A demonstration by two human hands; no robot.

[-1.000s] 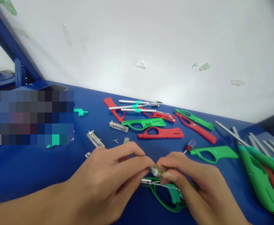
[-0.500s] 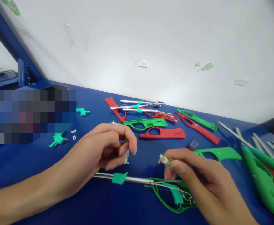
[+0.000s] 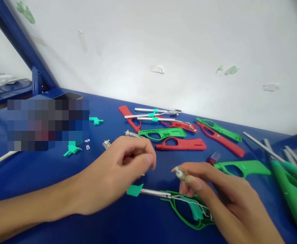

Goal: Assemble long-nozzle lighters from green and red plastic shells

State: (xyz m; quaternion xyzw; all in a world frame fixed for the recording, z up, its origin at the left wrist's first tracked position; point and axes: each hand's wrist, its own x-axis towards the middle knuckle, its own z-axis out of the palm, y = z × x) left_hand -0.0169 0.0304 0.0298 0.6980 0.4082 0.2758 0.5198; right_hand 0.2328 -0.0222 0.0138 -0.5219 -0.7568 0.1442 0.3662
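My right hand pinches a small translucent lighter fuel tank with a white valve tip between thumb and fingers. My fingers cover most of its body. My left hand hovers to its left, thumb and fingertips curled together; whatever they hold, if anything, is hidden. Below both hands lies an open green lighter half-shell with a silver tube, thin white wires and a teal piece in it. Another teal piece sits on the tube. Small clear tanks lie beyond my left hand.
Red lighter shells and green ones lie toward the wall, with several silver tubes. Teal triggers and tiny pale clips are at left. Green lighter bodies and grey rods crowd the right.
My left hand has turned palm-down and moved slightly right, its thumb now nearer the fingertips. My right hand keeps its pinch on the fuel tank. The view has shifted slightly left.
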